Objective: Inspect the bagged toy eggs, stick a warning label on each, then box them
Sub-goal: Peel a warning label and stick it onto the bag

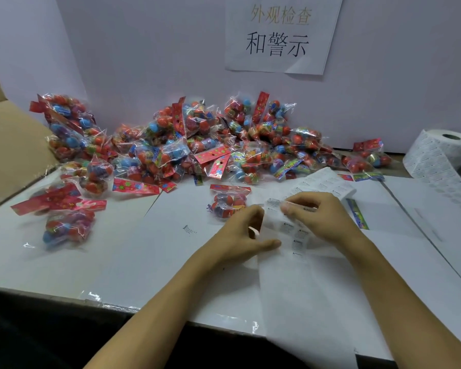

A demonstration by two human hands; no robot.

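One clear bag of red and blue toy eggs (228, 202) with a red header card lies on the white table just beyond my hands. A long white strip of warning labels (294, 237) runs from the roll across the table toward me. My right hand (320, 217) pinches the strip near its upper part. My left hand (246, 234) rests beside the strip's left edge, fingers curled at it and thumb stretched along the paper. A large pile of bagged eggs (197, 145) fills the back of the table against the wall.
An open cardboard box (8, 145) stands at the left edge. A few bagged eggs (67, 225) lie near it on the left. The label roll (442, 153) sits at the right. A paper sign (280, 33) hangs on the wall. The table's front edge (117, 306) is close.
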